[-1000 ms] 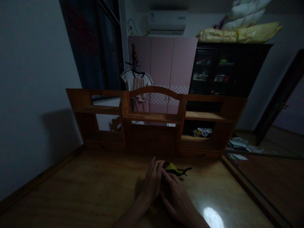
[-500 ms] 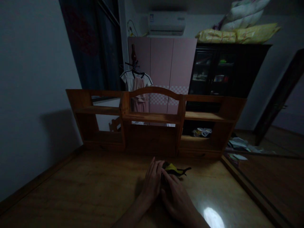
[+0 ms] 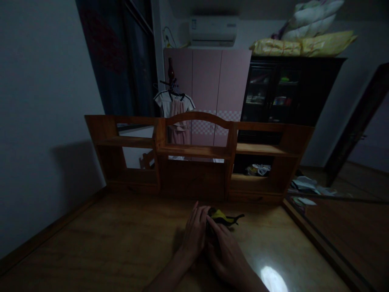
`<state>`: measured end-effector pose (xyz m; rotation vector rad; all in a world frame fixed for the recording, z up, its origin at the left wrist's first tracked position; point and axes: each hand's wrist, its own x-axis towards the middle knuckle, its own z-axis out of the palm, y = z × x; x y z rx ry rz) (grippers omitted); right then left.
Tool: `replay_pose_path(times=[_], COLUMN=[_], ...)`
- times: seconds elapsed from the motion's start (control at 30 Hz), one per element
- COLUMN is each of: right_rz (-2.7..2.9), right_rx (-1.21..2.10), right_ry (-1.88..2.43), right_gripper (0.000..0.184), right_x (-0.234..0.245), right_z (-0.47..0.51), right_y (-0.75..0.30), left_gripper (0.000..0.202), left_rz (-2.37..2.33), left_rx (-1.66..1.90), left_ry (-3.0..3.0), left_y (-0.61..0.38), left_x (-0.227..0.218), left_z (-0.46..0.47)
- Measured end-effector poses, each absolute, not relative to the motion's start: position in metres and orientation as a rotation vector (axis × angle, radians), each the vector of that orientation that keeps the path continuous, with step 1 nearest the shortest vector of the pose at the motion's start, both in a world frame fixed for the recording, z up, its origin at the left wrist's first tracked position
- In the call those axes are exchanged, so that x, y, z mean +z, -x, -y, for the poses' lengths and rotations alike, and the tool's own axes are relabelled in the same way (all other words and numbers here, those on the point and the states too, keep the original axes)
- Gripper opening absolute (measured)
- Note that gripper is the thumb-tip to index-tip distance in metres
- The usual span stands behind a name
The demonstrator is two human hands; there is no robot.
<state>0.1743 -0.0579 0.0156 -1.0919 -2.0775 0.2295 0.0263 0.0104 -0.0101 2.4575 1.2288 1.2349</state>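
A small black-and-yellow item (image 3: pixel 223 217), which looks soft, lies on the wooden bed board or tabletop, and a thin forked dark end sticks out to the right. I cannot make out its kind in the dim light. My left hand (image 3: pixel 195 229) is on its left side, fingers together and bent over it. From the right, my right hand (image 3: pixel 226 249) curls round its near part, with fingertips close to those of my left hand. Both hands cover much of the item, so its near side is hidden.
A wooden shelf unit (image 3: pixel 194 151) stands along the far edge of the wooden surface (image 3: pixel 121 239). A raised rim (image 3: pixel 319 243) runs down the right side, and a white wall (image 3: pixel 45 121) rises at left. Behind are a pink wardrobe (image 3: pixel 206 81) and a dark cabinet (image 3: pixel 316 89).
Both hands stay in almost the same place around the black-and-yellow item. My right fingers have shifted very slightly; the item itself has hardly moved.
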Motion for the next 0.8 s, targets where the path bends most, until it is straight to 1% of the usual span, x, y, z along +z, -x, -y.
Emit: replay_pose_path(times=[0.3, 0.53, 0.8], right_rz=[2.080, 2.093, 2.101], right_rx=[0.317, 0.299, 0.271], right_ry=[1.064, 1.044, 1.069], right_gripper=[0.065, 0.069, 0.067], right_x=[0.0161, 0.0111, 0.0112], right_z=[0.0594, 0.0582, 0.0577], right_y=[-0.1750, -0.1754, -0.1744], left_gripper=[0.049, 0.045, 0.043], left_rz=[-1.254, -1.276, -1.213], left_rx=[1.241, 1.201, 1.254], left_ry=[-2.423, -2.387, -2.399], left_y=[-0.0274, -0.0263, -0.0260], left_x=[-0.0167, -0.0124, -0.0160], left_z=[-0.0138, -0.0113, -0.0149])
